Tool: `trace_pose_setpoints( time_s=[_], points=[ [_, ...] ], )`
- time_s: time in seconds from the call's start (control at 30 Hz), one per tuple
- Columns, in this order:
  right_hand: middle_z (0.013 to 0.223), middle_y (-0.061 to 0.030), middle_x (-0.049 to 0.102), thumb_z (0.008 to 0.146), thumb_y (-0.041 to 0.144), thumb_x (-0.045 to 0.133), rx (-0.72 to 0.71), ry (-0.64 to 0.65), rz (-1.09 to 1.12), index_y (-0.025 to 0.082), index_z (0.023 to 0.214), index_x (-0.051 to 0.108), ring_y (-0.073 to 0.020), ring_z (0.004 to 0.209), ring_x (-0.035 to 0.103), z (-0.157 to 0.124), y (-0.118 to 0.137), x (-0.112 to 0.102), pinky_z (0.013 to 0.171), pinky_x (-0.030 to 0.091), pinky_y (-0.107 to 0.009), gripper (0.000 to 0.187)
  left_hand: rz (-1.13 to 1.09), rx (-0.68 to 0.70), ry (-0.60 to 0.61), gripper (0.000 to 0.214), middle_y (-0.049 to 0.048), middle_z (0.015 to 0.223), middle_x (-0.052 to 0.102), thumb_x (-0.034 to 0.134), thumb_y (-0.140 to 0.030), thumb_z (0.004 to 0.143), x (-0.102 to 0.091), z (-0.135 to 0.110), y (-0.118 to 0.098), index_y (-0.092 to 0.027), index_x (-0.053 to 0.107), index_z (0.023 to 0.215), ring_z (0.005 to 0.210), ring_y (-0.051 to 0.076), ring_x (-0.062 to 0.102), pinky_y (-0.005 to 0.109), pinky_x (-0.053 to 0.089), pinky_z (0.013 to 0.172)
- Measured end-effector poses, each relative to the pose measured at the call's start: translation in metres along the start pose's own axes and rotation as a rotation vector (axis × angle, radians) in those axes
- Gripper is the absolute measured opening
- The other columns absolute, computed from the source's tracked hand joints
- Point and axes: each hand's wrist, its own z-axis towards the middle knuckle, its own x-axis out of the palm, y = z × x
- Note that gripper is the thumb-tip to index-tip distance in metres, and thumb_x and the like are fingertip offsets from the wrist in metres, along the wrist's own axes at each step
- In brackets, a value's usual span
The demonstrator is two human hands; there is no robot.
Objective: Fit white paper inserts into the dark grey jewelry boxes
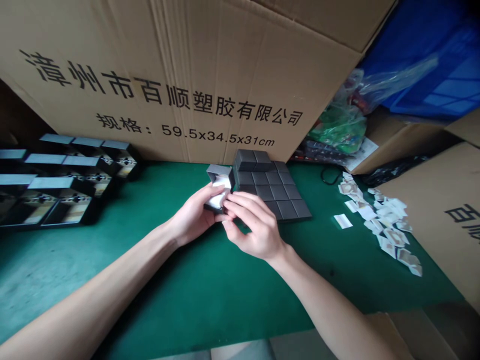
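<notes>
A small dark jewelry box (220,170), lid raised and white lining (216,201) showing, is held above the green table. My left hand (193,215) is closed around its left side, with the thumb over the lining. My right hand (257,225) is closed at the box's right edge, fingertips against the lining and front corner. Those fingertips partly hide the inside, so I cannot tell if anything small is pinched there. Just behind my right hand sits a block of closed dark boxes (283,192), with a second layer at the back.
Several open black boxes (71,210) with light-coloured contents stand in rows at left. White paper-like pieces (390,220) lie scattered at right. A large cardboard carton (180,60) walls off the back of the green table (180,300). Plastic bags (341,125) and a blue crate (420,60) stand at back right.
</notes>
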Motion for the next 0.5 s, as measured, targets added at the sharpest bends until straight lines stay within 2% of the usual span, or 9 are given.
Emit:
trace_pose_setpoints(
  time_s=[0.2,0.3,0.5],
  points=[
    [0.111,-0.0121,0.079,0.089,0.015,0.069,-0.016,0.017,-0.015,0.015,0.115,0.071,-0.0236,0.108,0.074,-0.0022,-0.0017,0.0004,0.095,0.068,-0.042,0.026,0.057,0.033,0.041,0.018,-0.0001,0.072,0.064,0.070,-0.031,0.093,-0.0005,0.0002,0.0039,-0.017,0.060,0.087,0.061,0.013,0.065,0.022,0.058,0.059],
    [0.115,-0.0115,0.079,0.090,0.016,0.067,-0.015,0.047,-0.037,0.017,0.119,0.069,-0.0227,0.109,0.074,-0.0032,-0.0027,0.0004,0.095,0.068,-0.041,0.029,0.080,0.051,0.038,0.017,-0.0010,0.074,0.064,0.071,-0.031,0.092,-0.0023,0.0014,0.0044,-0.018,0.061,0.089,0.062,0.013,0.065,0.023,0.058,0.059],
    [0.120,-0.0141,0.077,0.089,0.016,0.068,-0.009,0.105,-0.065,0.012,0.119,0.069,-0.0222,0.102,0.075,-0.0044,-0.0033,-0.0012,0.092,0.068,-0.037,0.030,0.104,0.038,0.035,0.021,-0.0016,0.075,0.064,0.073,-0.035,0.091,-0.0048,0.0029,0.0052,-0.019,0.061,0.088,0.062,0.012,0.065,0.022,0.057,0.058]
  ],
)
